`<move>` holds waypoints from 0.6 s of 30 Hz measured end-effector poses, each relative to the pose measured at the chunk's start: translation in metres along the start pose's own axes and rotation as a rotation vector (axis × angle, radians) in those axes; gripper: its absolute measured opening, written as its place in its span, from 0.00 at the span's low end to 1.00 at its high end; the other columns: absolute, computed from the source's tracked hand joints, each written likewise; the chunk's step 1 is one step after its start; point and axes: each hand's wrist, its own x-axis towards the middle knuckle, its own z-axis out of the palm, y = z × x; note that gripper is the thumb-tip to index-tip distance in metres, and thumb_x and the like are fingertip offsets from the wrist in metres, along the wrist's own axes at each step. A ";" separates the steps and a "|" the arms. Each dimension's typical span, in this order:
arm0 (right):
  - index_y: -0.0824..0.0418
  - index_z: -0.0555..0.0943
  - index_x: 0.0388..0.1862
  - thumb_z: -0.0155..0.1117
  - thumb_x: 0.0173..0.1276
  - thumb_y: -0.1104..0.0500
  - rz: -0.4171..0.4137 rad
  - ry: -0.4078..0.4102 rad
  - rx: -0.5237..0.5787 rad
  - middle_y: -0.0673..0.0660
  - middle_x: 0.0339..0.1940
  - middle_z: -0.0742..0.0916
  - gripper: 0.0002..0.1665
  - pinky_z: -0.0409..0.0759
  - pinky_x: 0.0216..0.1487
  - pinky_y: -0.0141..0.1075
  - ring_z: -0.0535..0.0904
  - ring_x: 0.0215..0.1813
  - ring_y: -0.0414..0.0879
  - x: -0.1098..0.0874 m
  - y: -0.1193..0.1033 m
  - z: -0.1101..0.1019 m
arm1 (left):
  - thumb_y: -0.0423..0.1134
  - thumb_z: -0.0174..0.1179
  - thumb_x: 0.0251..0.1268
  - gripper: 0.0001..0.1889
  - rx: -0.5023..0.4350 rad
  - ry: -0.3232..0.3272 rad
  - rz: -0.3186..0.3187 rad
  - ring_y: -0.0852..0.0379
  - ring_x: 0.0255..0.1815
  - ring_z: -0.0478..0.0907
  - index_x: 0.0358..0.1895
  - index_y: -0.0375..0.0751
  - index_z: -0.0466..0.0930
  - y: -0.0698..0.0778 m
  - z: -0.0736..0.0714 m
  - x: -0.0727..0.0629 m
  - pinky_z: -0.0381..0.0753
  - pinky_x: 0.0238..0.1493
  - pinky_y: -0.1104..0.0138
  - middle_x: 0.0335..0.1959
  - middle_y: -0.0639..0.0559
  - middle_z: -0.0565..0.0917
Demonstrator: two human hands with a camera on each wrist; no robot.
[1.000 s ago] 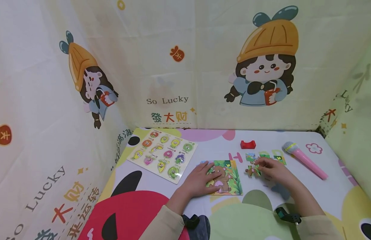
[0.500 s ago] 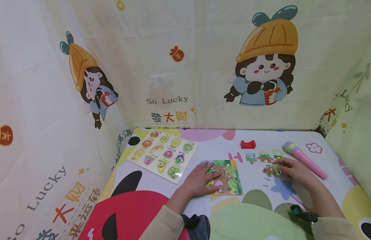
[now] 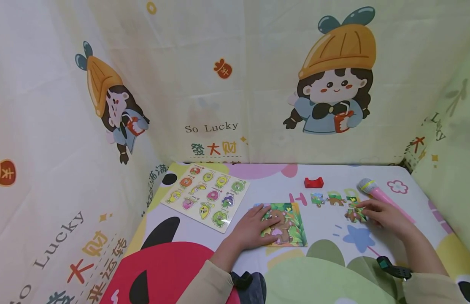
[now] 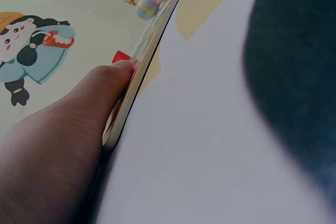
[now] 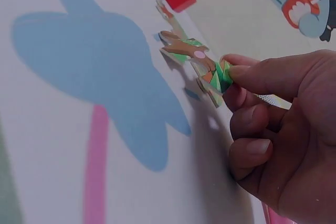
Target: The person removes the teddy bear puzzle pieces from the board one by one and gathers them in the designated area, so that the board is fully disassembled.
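Observation:
My left hand (image 3: pixel 253 228) rests with straight, spread fingers on a square bear puzzle (image 3: pixel 295 226) at the middle of the table. In the left wrist view its thumb lies along the edge of the puzzle board (image 4: pixel 137 80). To the right, my right hand (image 3: pixel 384 218) pinches a puzzle piece (image 5: pixel 195 56) between thumb and index finger, the other fingers curled in. Brown bear parts and green leaves are printed on that piece, which appears tilted close over the table. Just beyond it lie more loose puzzle pieces (image 3: pixel 336 199) in a row.
A pink toy microphone (image 3: pixel 388 202) lies behind the right hand, partly covered by it. Further back sits a red arched block (image 3: pixel 314 183). At the left is a fruit puzzle board (image 3: pixel 197 198). Printed cloth walls (image 3: pixel 257 84) enclose the patterned table.
My right hand has moved to the right with the puzzle piece, uncovering the row of loose pieces behind. The left hand stays in place on the bear puzzle.

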 end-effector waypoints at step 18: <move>0.68 0.78 0.55 0.59 0.74 0.56 0.027 0.027 -0.134 0.55 0.34 0.81 0.19 0.72 0.25 0.31 0.72 0.24 0.42 0.002 0.003 -0.003 | 0.75 0.39 0.66 0.34 -0.004 -0.003 -0.003 0.52 0.83 0.44 0.75 0.79 0.51 0.000 0.001 0.001 0.53 0.80 0.54 0.81 0.57 0.52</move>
